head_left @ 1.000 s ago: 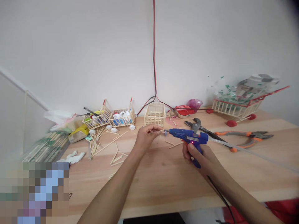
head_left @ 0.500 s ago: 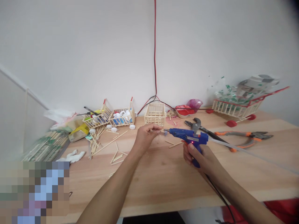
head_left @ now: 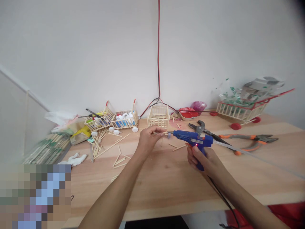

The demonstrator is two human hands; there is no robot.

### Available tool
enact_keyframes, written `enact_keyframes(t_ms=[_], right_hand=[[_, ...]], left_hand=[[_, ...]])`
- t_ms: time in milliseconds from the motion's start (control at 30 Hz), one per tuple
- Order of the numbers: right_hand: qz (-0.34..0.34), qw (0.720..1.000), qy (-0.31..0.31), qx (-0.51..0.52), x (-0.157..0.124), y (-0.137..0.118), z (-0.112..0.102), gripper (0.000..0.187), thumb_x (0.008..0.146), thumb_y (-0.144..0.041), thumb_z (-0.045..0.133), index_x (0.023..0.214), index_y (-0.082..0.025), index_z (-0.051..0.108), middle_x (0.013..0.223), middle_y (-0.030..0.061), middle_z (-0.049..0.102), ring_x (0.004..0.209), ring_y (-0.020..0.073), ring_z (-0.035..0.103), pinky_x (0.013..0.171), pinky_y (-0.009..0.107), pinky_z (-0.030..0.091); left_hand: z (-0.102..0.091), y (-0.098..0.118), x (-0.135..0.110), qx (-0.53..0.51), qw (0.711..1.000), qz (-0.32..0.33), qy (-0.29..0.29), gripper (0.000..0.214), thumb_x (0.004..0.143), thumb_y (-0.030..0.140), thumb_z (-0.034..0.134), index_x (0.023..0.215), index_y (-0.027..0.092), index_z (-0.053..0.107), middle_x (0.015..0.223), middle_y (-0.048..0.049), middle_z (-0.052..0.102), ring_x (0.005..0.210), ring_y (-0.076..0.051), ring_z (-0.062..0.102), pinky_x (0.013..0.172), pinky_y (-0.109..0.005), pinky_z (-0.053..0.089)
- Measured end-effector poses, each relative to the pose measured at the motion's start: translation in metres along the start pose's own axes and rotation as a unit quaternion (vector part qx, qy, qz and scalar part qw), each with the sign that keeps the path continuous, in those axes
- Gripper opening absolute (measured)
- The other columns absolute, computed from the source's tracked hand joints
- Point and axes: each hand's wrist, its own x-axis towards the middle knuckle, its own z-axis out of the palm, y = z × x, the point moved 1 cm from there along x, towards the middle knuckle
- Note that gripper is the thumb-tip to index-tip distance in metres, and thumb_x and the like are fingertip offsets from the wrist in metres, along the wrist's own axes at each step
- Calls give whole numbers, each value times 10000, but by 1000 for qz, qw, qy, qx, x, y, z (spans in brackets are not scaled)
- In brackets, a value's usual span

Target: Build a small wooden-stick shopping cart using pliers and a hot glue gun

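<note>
My right hand (head_left: pixel 199 157) is wrapped round the handle of a blue hot glue gun (head_left: pixel 192 137), its small red light lit. A long clear glue stick (head_left: pixel 234 148) sticks out of the gun's back. My left hand (head_left: pixel 151 138) pinches a short thin wooden stick (head_left: pixel 163 133) by its left part. The gun's nozzle is at the stick's right end; whether they touch I cannot tell. Just behind my left hand stands an open basket made of wooden sticks (head_left: pixel 158 119).
Two small stick carts (head_left: pixel 125 120) and loose sticks (head_left: pixel 119 160) lie to the left. On the right are black pliers (head_left: pixel 202 128), orange-handled pliers (head_left: pixel 252 140) and a larger red-wheeled cart (head_left: pixel 240 113). A red dish (head_left: pixel 188 113) sits near the wall. The gun's cord (head_left: pixel 222 197) runs over the front edge.
Almost nothing differs. Both hands, the stick and the glue gun keep nearly the same place, with only a very slight shift in the view.
</note>
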Motion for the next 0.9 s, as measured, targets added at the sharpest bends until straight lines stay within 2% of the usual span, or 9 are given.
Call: enact_keyframes(t_ms=[233, 367, 433, 533, 600, 633, 733, 900], right_hand=[[13, 1000, -7, 26, -1, -5, 1, 493, 876, -606, 458, 602, -197, 417, 521, -28, 393, 456, 102, 406, 448, 265, 300], [11, 999, -4, 31, -1, -5, 1, 489, 875, -604, 463, 607, -196, 425, 517, -31, 388, 449, 100, 402, 446, 266, 296], [8, 999, 10, 44, 0, -7, 1, 486, 869, -599, 480, 603, -196, 418, 521, -29, 388, 455, 101, 408, 444, 263, 290], [-5, 996, 32, 82, 1, -11, 0, 469, 870, -579, 497, 614, -193, 426, 532, -32, 381, 457, 98, 407, 442, 258, 283], [-17, 993, 41, 113, 2, -13, -1, 454, 869, -572, 505, 631, -190, 443, 539, -36, 377, 452, 94, 400, 438, 254, 278], [-19, 991, 46, 123, 3, -14, -2, 450, 866, -572, 511, 637, -189, 450, 541, -36, 377, 450, 92, 398, 437, 252, 275], [-13, 989, 61, 131, 3, -15, -4, 446, 853, -576, 530, 650, -184, 471, 537, -36, 385, 451, 90, 402, 439, 245, 273], [-4, 989, 69, 132, 4, -15, -6, 471, 820, -614, 546, 644, -183, 476, 520, -37, 385, 438, 89, 398, 429, 237, 278]], left_hand=[[-1, 0, 0, 4, 1000, 17, 1, 72, 747, 186, 671, 808, 159, 698, 832, -22, 711, 780, -149, 616, 720, -249, 442], [-1, 0, -1, 56, 995, 78, 15, 58, 775, 151, 664, 810, 177, 700, 834, -18, 707, 836, -164, 608, 773, -283, 443], [-1, 2, -2, 141, 977, 147, 55, 67, 793, 158, 664, 810, 202, 711, 866, -20, 703, 896, -180, 576, 831, -324, 420], [1, 9, -3, 290, 910, 260, 146, 74, 820, 222, 652, 804, 244, 721, 913, -29, 693, 954, -202, 512, 890, -383, 367], [4, 13, -1, 343, 867, 319, 171, 102, 848, 241, 616, 839, 250, 717, 917, -32, 693, 924, -193, 502, 863, -370, 371], [5, 14, 2, 353, 855, 340, 170, 118, 862, 239, 594, 865, 244, 712, 917, -32, 694, 900, -184, 506, 837, -349, 382], [9, 14, 13, 351, 846, 369, 159, 159, 898, 221, 536, 931, 207, 691, 921, -39, 691, 857, -158, 540, 777, -292, 414], [12, 9, 36, 368, 833, 377, 167, 177, 912, 199, 508, 955, 190, 679, 957, -46, 682, 896, -152, 577, 789, -272, 429]])
